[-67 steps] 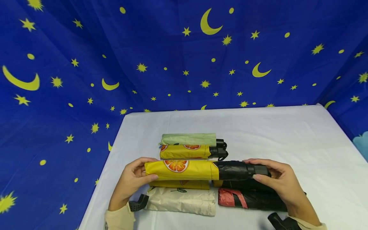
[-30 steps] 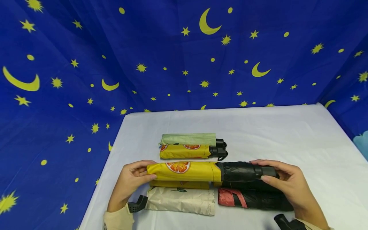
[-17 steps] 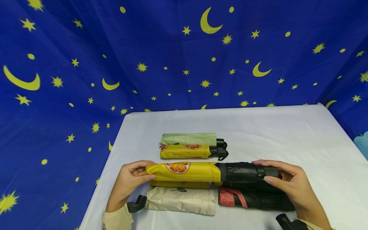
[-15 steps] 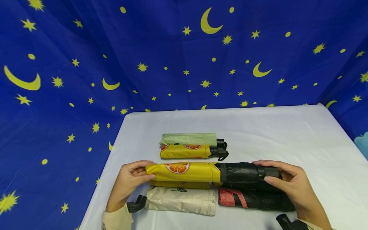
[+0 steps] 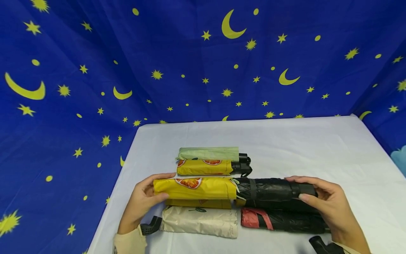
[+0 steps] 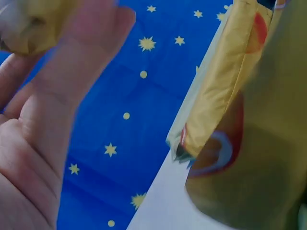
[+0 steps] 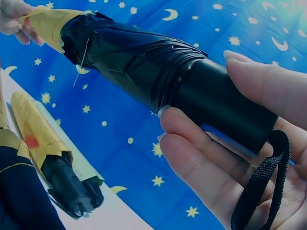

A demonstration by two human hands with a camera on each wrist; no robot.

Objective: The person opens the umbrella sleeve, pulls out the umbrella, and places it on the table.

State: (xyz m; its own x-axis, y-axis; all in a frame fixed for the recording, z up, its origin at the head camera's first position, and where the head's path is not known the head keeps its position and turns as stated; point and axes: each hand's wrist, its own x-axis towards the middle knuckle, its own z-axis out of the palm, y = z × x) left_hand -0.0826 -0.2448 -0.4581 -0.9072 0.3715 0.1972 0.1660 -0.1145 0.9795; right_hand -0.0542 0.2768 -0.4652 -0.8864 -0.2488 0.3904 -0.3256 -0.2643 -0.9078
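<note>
A black folding umbrella (image 5: 268,189) extends partway out of a yellow umbrella sleeve (image 5: 206,188) printed with an orange slice. My left hand (image 5: 141,201) pinches the closed left end of the sleeve. At the opposite end, my right hand (image 5: 330,201) grips the black handle (image 7: 230,105) between thumb and fingers. A wrist strap (image 7: 261,187) loops from the handle in the right wrist view. The pair is held level above another yellow sleeve (image 5: 198,203) and a black umbrella (image 5: 279,205), both partly hidden. The left wrist view shows the hand blurred.
A pale green sleeved umbrella (image 5: 207,153) and a yellow sleeved umbrella (image 5: 203,168) lie behind on the white table (image 5: 301,148). Nearer me are a cream sleeve (image 5: 200,223) and a black-and-red umbrella (image 5: 282,220). A starry blue curtain (image 5: 190,53) stands behind.
My right hand has moved right with the handle, and more of the black umbrella shows outside the sleeve. Recently my left hand and the sleeve have shifted slightly left.
</note>
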